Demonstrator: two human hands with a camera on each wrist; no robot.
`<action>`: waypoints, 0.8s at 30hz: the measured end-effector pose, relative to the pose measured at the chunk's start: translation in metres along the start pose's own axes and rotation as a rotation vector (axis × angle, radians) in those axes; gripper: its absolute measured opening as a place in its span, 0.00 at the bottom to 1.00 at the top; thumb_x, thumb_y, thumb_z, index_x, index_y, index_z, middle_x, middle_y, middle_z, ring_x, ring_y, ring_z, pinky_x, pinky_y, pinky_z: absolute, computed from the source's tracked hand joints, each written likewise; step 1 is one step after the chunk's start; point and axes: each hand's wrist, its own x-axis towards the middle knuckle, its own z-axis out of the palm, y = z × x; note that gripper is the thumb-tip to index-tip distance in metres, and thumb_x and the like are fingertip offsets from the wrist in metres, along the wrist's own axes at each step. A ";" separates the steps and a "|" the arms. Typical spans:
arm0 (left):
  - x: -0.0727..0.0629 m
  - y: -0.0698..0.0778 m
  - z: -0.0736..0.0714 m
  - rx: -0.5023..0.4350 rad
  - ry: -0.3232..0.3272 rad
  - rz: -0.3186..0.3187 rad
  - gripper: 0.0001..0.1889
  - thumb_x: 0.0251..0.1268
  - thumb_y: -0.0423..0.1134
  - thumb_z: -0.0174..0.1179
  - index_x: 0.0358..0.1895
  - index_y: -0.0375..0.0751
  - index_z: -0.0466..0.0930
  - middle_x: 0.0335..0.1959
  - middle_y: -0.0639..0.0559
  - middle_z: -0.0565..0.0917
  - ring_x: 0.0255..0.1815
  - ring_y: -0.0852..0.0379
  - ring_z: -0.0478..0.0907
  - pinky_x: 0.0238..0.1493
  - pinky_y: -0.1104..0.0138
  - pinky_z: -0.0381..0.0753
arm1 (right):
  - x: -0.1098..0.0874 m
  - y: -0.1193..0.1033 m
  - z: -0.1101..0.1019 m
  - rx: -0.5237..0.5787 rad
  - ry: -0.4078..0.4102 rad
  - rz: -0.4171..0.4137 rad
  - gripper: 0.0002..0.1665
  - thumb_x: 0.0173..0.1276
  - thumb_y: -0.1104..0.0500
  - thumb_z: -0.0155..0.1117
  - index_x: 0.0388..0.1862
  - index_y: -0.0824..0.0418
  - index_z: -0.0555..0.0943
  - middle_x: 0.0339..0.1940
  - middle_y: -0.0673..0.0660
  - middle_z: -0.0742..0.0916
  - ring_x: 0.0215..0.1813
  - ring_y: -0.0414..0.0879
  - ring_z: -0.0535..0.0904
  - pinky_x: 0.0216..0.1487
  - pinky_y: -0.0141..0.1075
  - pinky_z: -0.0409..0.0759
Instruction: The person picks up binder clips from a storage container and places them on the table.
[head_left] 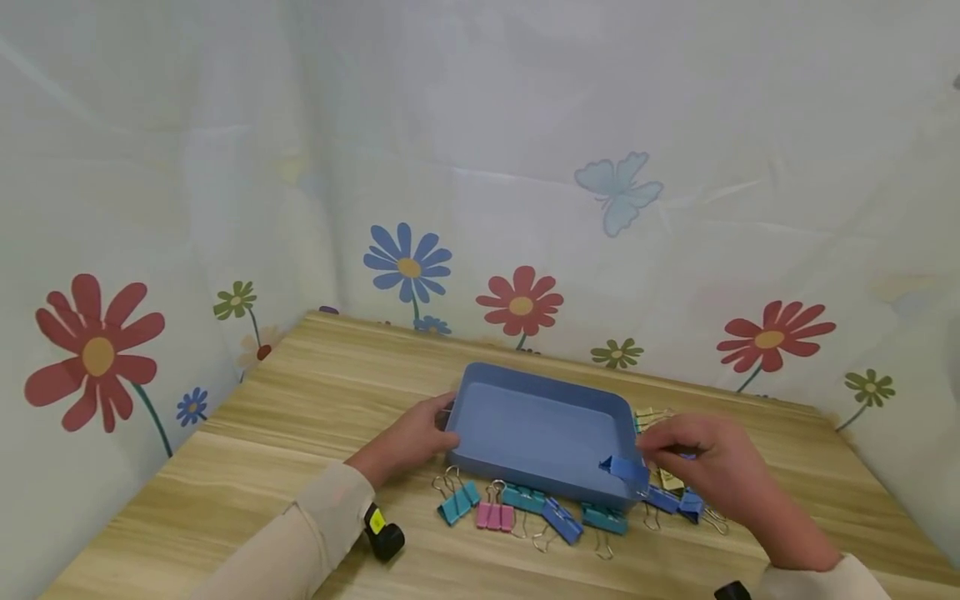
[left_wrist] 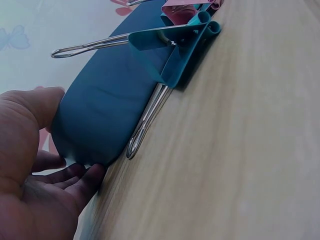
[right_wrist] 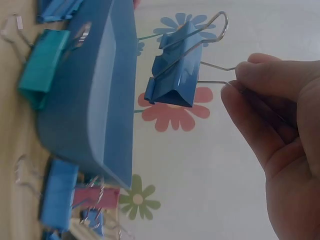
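A blue tray (head_left: 525, 427) lies on the wooden table, its floor bare. At its left end my left hand (head_left: 415, 431) grips the wall, the thumb at the rim and the fingers low by the base in the left wrist view. My right hand (head_left: 708, 457) pinches a blue binder clip (right_wrist: 176, 72) by one wire handle between thumb and fingertips. That clip hangs over the tray's front right corner, its other handle free. A teal binder clip (left_wrist: 175, 55) lies near the left hand, along the tray's front side.
Along the tray's front lie more binder clips, among them a pink one (head_left: 495, 516), a blue one (head_left: 562, 520) and a teal one (head_left: 604, 518). Several others, including a yellow one (head_left: 670, 480), cluster right of the tray. A flowered curtain (head_left: 480, 200) stands behind the table.
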 end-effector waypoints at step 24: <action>0.002 -0.001 0.002 -0.027 0.017 -0.018 0.42 0.54 0.34 0.58 0.76 0.40 0.55 0.70 0.42 0.69 0.68 0.44 0.69 0.65 0.52 0.70 | -0.074 0.027 0.007 0.006 -0.120 0.132 0.14 0.53 0.68 0.72 0.32 0.47 0.86 0.33 0.45 0.87 0.34 0.33 0.81 0.32 0.27 0.80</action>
